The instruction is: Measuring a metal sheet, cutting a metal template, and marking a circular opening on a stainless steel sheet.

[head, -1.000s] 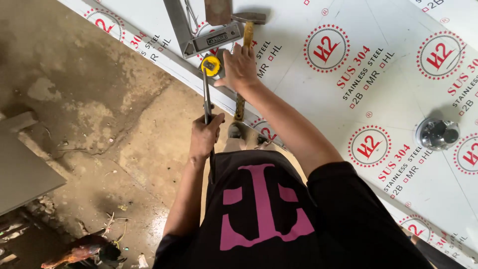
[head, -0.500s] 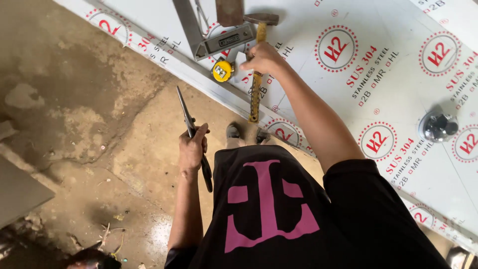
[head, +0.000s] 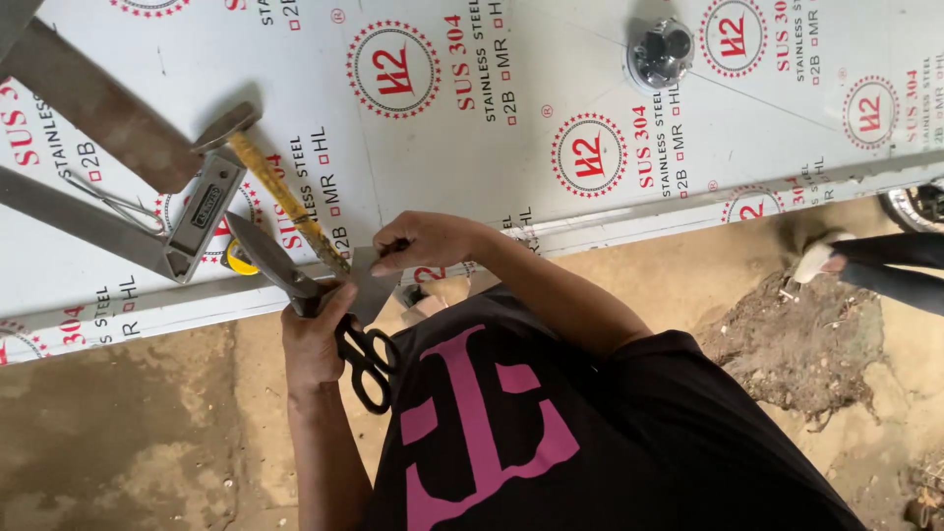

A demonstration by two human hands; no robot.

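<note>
My left hand (head: 315, 339) grips the black handles of a pair of tin snips (head: 285, 275), whose blades point up and left over the edge of the large steel sheet (head: 472, 167). My right hand (head: 428, 241) pinches a small grey offcut of sheet metal (head: 369, 287) right next to the snips' pivot. A hammer with a yellow handle (head: 280, 197) lies on the sheet just above both hands, its handle end passing behind the snips.
A steel square (head: 192, 221) and a partly hidden yellow tape measure (head: 236, 259) lie at the sheet's left. A round shiny metal object (head: 661, 51) stands at the top. Another person's sandalled foot (head: 816, 258), a wheel (head: 916, 205) and a dirt pile (head: 787, 344) are on the right.
My left hand has raised the snips from beside my body to the sheet's edge. My right hand has left the hammer handle and now holds the small offcut. The view has shifted closer.
</note>
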